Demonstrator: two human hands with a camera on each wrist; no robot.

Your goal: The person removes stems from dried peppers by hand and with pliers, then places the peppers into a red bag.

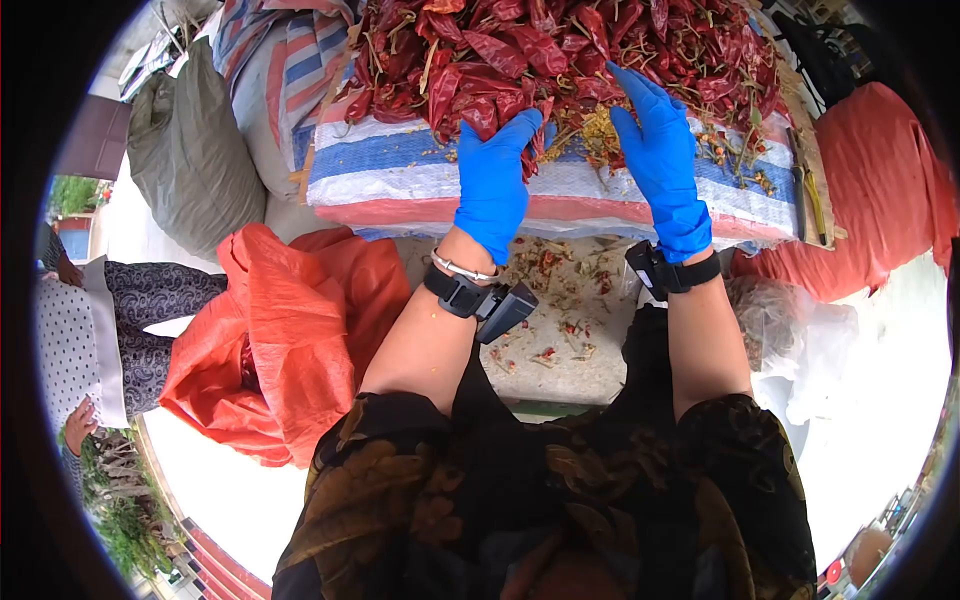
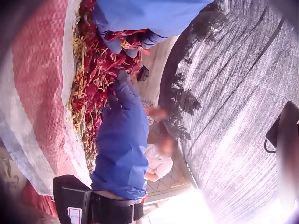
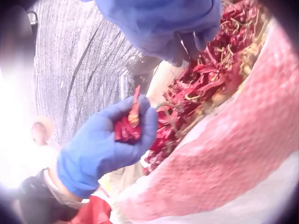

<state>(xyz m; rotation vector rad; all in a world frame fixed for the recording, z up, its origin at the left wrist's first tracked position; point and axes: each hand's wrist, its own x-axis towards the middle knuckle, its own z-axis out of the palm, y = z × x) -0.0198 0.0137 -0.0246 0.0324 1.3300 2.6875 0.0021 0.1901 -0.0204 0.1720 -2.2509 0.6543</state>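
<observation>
On the striped woven sack covering the surface, dried red chillies are heaped, wrinkled and stemmed. A few chillies are gripped in the curled left hand, while the right hand is held with fingers extended over the heap's edge.

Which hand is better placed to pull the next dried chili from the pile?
Probably the right hand: its fingers lie open on the chili pile, holding nothing. The left hand already grips chilies in its curled fingers, so it looks less free.

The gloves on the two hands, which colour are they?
Blue, both the left hand's glove and the right hand's glove; the head view shows it best.
</observation>
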